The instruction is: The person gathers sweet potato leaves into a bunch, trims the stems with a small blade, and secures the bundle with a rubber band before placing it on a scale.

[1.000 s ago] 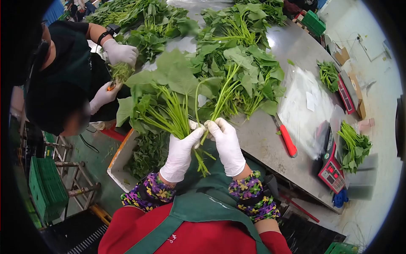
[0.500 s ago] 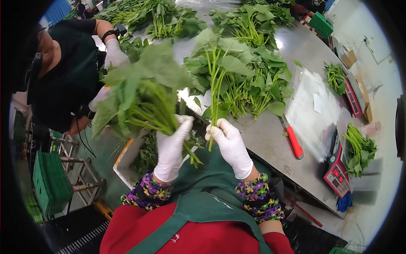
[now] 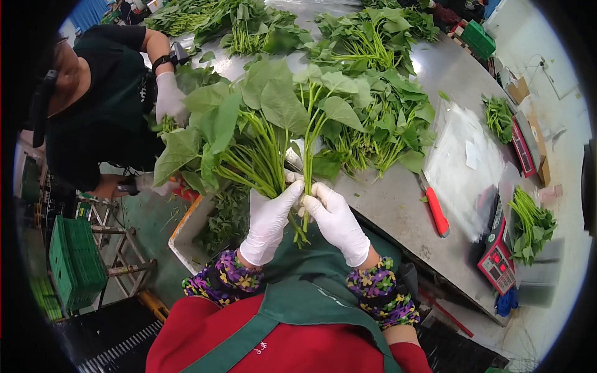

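My left hand (image 3: 271, 217), in a white glove, is closed round the stems of a thick bunch of leafy greens (image 3: 249, 149), whose broad leaves fan up and to the left. Between the thumb and fingers of my right hand (image 3: 336, 221), also gloved, are a few upright stalks of leafy greens (image 3: 313, 133). The two hands meet in front of my green apron, and the stem ends poke out below them. Just beyond, a large pile of the same greens (image 3: 392, 118) lies on the metal table (image 3: 398, 193).
On the right are a red-handled knife (image 3: 437, 212), clear plastic bags (image 3: 460, 168) and a red scale (image 3: 497, 261) beside a bunch of greens (image 3: 530, 225). A white-gloved co-worker (image 3: 106, 105) stands at left. Below lie an open white box (image 3: 182, 236) and green crates (image 3: 74, 261).
My left hand has moved right and brought its bunch against the stalks in my right hand. The co-worker's lower hand has shifted, and something red shows beside it.
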`<control>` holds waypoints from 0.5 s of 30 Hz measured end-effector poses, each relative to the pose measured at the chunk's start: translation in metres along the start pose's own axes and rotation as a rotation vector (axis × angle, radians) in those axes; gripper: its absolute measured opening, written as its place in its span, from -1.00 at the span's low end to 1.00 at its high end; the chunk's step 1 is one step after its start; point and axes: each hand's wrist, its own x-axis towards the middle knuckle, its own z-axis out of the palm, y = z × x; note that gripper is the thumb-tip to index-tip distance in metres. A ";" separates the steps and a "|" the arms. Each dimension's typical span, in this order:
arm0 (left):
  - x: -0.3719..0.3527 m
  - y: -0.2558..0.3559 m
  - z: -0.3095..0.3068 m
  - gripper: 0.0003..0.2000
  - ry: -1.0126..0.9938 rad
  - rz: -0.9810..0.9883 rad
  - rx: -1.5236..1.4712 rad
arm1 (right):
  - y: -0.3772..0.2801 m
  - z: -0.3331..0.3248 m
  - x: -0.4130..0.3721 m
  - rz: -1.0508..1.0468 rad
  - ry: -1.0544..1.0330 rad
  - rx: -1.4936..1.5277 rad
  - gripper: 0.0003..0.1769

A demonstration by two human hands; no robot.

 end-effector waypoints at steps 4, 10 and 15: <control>0.001 -0.004 0.001 -0.86 -0.011 -0.001 -0.003 | -0.001 -0.004 -0.002 0.031 -0.037 -0.017 -0.81; 0.021 -0.005 -0.006 -0.87 0.220 0.063 0.123 | -0.004 -0.006 -0.012 0.019 -0.113 0.155 -0.77; 0.018 0.007 -0.009 -0.86 0.105 -0.004 0.003 | 0.005 -0.009 -0.009 0.021 -0.123 0.126 -0.78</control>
